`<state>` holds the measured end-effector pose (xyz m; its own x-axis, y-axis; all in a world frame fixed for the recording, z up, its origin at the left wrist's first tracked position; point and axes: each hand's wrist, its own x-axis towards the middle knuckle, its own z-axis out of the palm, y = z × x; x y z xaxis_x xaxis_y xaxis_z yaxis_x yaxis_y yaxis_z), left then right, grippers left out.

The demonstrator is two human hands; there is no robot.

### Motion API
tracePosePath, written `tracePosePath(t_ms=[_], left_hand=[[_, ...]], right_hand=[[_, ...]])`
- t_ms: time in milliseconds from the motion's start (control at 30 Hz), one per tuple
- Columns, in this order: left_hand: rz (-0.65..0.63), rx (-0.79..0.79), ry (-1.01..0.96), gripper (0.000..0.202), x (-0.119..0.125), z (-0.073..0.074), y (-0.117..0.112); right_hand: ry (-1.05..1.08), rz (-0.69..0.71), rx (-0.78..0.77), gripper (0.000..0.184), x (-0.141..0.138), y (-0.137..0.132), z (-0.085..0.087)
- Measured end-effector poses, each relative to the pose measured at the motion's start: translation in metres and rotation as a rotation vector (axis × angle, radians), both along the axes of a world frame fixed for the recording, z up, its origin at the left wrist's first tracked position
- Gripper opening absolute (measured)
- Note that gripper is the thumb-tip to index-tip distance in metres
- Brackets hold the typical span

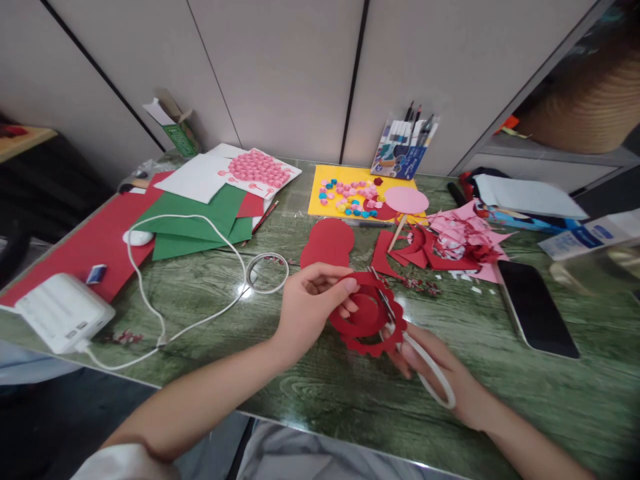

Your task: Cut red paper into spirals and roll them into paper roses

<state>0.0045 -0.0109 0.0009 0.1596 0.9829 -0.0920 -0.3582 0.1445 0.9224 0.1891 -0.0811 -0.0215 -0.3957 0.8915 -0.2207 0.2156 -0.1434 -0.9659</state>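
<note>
My left hand pinches a red scalloped paper ring between thumb and fingers, above the front of the table. Inside the ring's outline a cut line curves round a red inner disc. White-handled scissors are in my right hand; their blades pass by the right side of the ring, and some of the fingers are hidden behind the paper and handle. Just behind my left hand lies a red paper shape with rounded lobes. Red paper offcuts lie beyond the scissors.
A yellow sheet bears small pink and blue balls beside a pink paper disc on a stick. To the right are crumpled pink paper and a phone. On the left, a white cable runs from a power bank near green sheets.
</note>
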Motion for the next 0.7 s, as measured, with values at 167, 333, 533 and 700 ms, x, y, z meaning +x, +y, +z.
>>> tracePosePath(t_ms=[167,333,533,700], left_hand=[[0.001,0.005,0.006,0.009,-0.001,0.001,0.0],[0.009,0.017,0.041,0.009,-0.002,0.002,0.002],[0.004,0.022,0.126,0.01,-0.006,0.005,0.005],[0.001,0.047,0.168,0.012,-0.011,0.005,0.009]], right_hand=[[-0.016,0.017,0.004,0.027,0.001,0.001,0.003],[-0.04,0.003,0.015,0.029,0.003,0.001,0.003],[-0.06,-0.019,0.017,0.029,0.006,0.001,0.003],[-0.087,0.025,0.007,0.029,0.007,0.002,0.006]])
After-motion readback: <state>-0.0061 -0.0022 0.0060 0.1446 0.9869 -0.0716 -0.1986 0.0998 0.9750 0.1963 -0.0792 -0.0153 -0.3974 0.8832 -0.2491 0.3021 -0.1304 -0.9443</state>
